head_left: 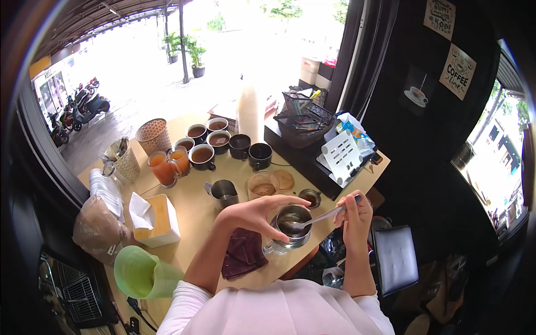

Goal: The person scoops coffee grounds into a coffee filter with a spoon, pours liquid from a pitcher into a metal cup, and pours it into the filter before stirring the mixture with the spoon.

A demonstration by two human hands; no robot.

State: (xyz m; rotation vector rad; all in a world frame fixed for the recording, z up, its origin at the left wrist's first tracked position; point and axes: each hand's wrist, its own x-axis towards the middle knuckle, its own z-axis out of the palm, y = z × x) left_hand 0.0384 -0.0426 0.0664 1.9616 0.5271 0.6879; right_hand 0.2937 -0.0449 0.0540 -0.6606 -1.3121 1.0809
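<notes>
From where I stand, a person in a pale top works at a wooden table (192,254). The left hand (261,214) grasps a small metal cup (296,214), thumb and fingers spread around its rim. The right hand (355,216) pinches the handle of a metal spoon (328,214), its bowl dipped inside the cup. The cup is near the table's front edge, just beside a folded dark-red cloth (243,254); a clear glass handle (273,247) shows below it.

On the dark wall, one poster (459,71) reads "COFFEE Time". Above, a second poster (439,19) says "BUMI" and what looks like "KOPI"; its smaller line is illegible, its top cut off by the edge of view. Outside, a building sign (48,74) shows "KELL", perhaps only part of a word. Lettering on a blue-and-white packet (357,133) and a label on a brownish plastic bag (99,230) are too small to read.

The cup's contents are dark and hard to make out. Glare washes out the yard and blurs the upper end of a tall white cylinder (249,114) behind several dark mugs (218,142).
</notes>
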